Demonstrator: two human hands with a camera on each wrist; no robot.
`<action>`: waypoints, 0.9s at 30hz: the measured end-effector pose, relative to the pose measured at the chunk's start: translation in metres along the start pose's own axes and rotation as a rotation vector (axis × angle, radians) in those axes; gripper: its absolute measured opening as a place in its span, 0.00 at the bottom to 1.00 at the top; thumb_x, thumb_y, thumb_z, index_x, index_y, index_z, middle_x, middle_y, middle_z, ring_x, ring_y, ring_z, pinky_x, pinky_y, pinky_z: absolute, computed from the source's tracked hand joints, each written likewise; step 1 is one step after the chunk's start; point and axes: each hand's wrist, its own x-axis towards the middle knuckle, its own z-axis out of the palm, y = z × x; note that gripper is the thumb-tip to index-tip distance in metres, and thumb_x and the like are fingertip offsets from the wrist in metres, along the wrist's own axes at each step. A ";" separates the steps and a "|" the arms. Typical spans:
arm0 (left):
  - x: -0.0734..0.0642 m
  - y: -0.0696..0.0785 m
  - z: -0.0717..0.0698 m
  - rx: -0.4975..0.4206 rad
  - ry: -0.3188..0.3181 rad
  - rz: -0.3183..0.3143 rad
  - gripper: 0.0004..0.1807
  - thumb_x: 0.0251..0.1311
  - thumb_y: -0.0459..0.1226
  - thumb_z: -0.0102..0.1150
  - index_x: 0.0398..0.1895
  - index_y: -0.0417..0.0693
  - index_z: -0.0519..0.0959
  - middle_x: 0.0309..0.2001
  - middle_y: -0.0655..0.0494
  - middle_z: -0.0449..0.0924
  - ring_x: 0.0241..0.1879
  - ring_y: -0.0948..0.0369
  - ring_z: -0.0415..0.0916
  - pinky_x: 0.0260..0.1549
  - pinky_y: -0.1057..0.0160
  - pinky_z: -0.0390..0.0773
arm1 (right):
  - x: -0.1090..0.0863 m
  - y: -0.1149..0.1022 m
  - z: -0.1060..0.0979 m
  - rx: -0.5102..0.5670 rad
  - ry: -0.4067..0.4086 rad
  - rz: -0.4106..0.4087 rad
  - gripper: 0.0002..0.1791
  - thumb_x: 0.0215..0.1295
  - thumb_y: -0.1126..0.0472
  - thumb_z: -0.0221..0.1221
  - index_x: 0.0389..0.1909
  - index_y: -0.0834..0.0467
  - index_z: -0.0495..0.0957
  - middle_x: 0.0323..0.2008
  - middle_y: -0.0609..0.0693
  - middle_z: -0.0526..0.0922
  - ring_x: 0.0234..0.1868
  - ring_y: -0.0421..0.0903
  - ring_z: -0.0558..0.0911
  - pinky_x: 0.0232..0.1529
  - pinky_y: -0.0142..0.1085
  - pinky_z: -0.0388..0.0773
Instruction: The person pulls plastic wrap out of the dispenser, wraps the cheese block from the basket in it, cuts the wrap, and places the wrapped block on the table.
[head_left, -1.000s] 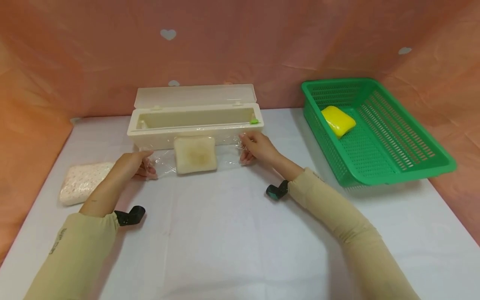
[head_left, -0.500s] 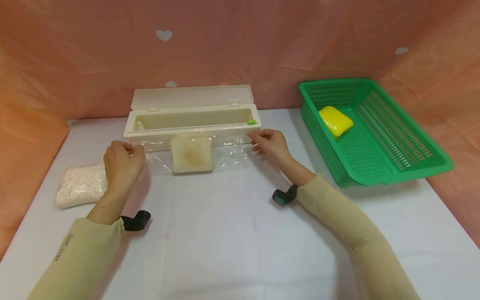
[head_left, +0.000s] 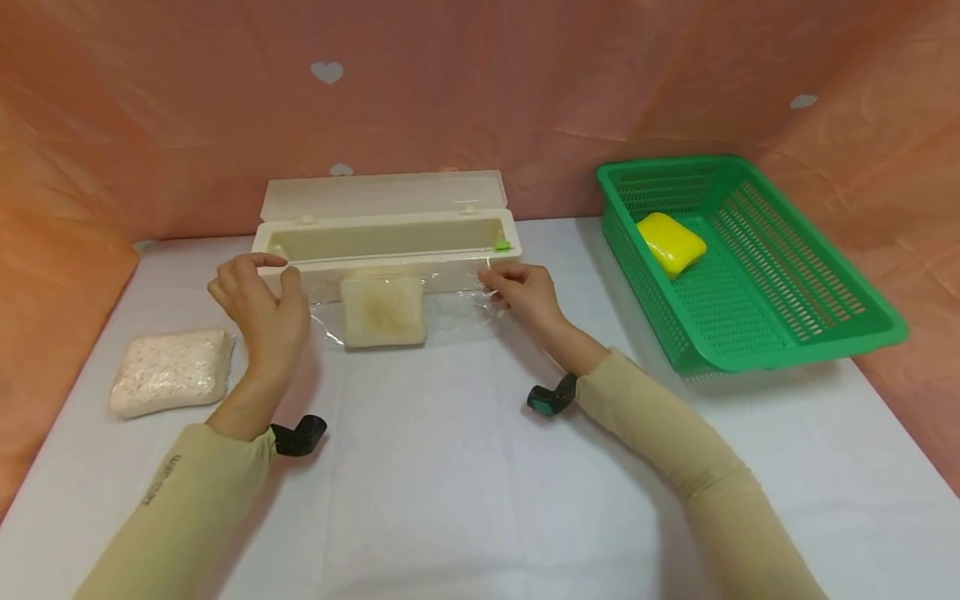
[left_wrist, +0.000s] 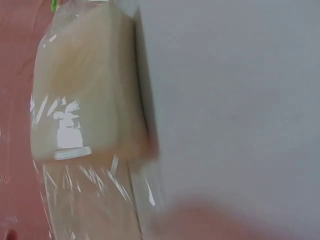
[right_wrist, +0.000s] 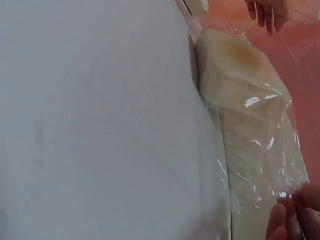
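Bread slice (head_left: 384,313) beneath clear film (head_left: 457,311) at eleven o'clock ahead, between a left hand (head_left: 264,315) newly released, fingers loosely parted, at its nine o'clock, and a right hand (head_left: 529,293) pinching the film at its three, likely leaving only one side held.

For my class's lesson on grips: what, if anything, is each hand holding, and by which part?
The right hand pinches the clear film near its right edge in the head view; the left hand appears to hold nothing.
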 end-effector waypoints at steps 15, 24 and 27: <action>-0.004 0.020 0.031 -0.065 -0.162 0.118 0.09 0.59 0.31 0.50 0.39 0.31 0.73 0.47 0.32 0.67 0.55 0.41 0.56 0.56 0.50 0.56 | -0.001 0.000 -0.001 -0.342 0.202 -0.266 0.16 0.52 0.50 0.70 0.20 0.59 0.81 0.16 0.48 0.77 0.24 0.42 0.73 0.30 0.32 0.67; -0.006 0.040 0.050 -0.086 -0.244 0.186 0.10 0.60 0.32 0.49 0.37 0.31 0.75 0.46 0.34 0.70 0.52 0.42 0.59 0.55 0.49 0.59 | 0.005 -0.001 -0.009 -0.257 0.317 -0.452 0.25 0.49 0.51 0.72 0.37 0.63 0.72 0.35 0.58 0.72 0.39 0.54 0.71 0.41 0.35 0.65; -0.007 0.046 0.055 -0.090 -0.263 0.179 0.10 0.61 0.32 0.49 0.38 0.31 0.75 0.46 0.35 0.70 0.52 0.43 0.59 0.54 0.50 0.60 | 0.013 -0.004 -0.010 -0.287 0.277 -0.483 0.30 0.50 0.51 0.72 0.48 0.63 0.72 0.47 0.60 0.72 0.50 0.56 0.68 0.52 0.40 0.63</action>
